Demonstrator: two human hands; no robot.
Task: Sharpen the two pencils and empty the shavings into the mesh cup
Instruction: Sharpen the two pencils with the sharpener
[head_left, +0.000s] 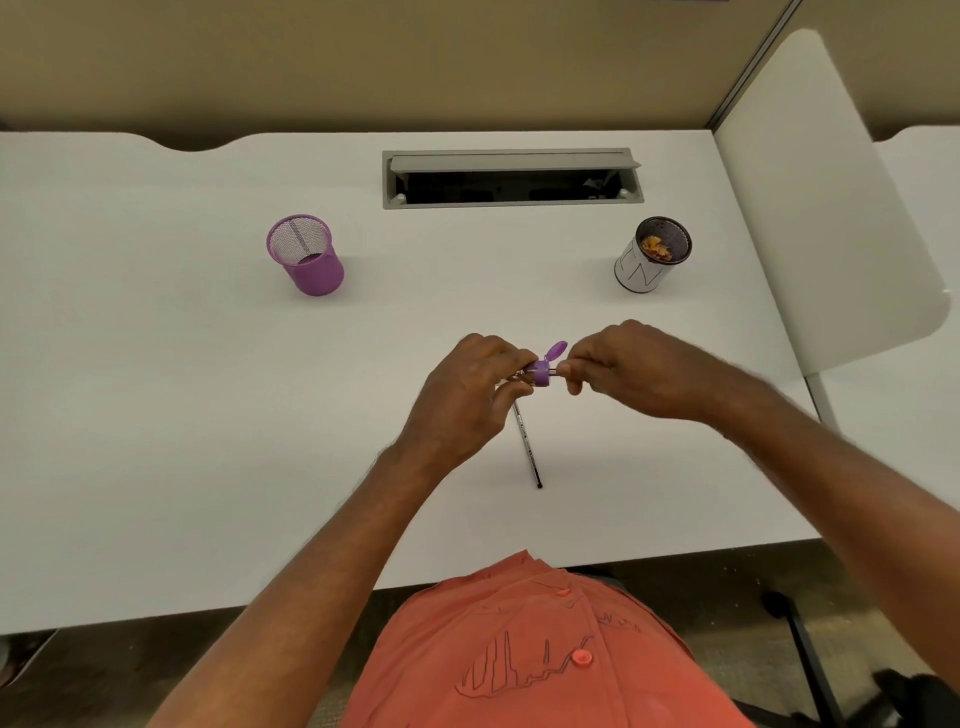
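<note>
My left hand (467, 395) grips a small purple sharpener (542, 372) above the middle of the white desk; its hinged lid (558, 349) stands flipped open. My right hand (628, 371) pinches a pencil whose short silver stub (554, 371) enters the sharpener from the right; the rest of that pencil is hidden in the fingers. A second dark pencil (527, 444) lies on the desk just below the hands, partly covered by my left hand. The black mesh cup (655, 254) with a white paper wrap stands at the back right and holds orange shavings.
A purple mesh cup (306, 257) stands at the back left. A grey cable hatch (511, 179) is open at the rear centre of the desk (208, 415). A white divider panel (810, 208) bounds the right side.
</note>
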